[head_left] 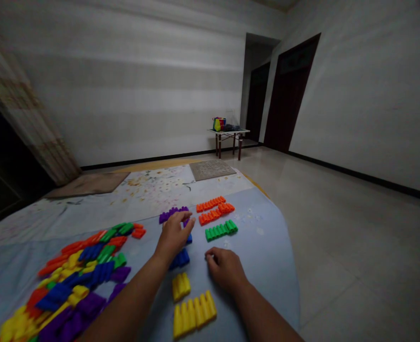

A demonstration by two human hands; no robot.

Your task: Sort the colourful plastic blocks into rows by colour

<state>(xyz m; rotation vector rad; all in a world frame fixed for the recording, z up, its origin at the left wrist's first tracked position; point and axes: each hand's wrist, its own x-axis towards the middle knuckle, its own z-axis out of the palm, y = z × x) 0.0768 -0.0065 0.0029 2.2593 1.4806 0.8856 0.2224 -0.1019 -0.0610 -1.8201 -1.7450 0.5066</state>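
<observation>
We face a pale wall (153,85) across the top of the frame, with a glossy floor (338,266) at right and a cloth-covered counter (266,266) filling the lower left and middle. A dark door (291,95) stands at upper right, a patterned curtain (28,114) hangs at left, and a small table (247,131) sits beyond the counter. At lower left of the frame lies a mixed heap of coloured tubes (103,271). Our two hands are apart from each other near the middle: the left hand (176,232) reaches over purple and blue tubes, thumb spread, and we cannot tell whether it grips one; the right hand (226,268) rests loosely curled below the green row (221,231), its contents hidden. Around them, tubes lie sorted by colour: yellow tubes (195,311) at bottom centre, two orange rows (210,204) above the green, blue tubes (182,259) beside our left wrist, and purple tubes (173,213) past our left fingers.
</observation>
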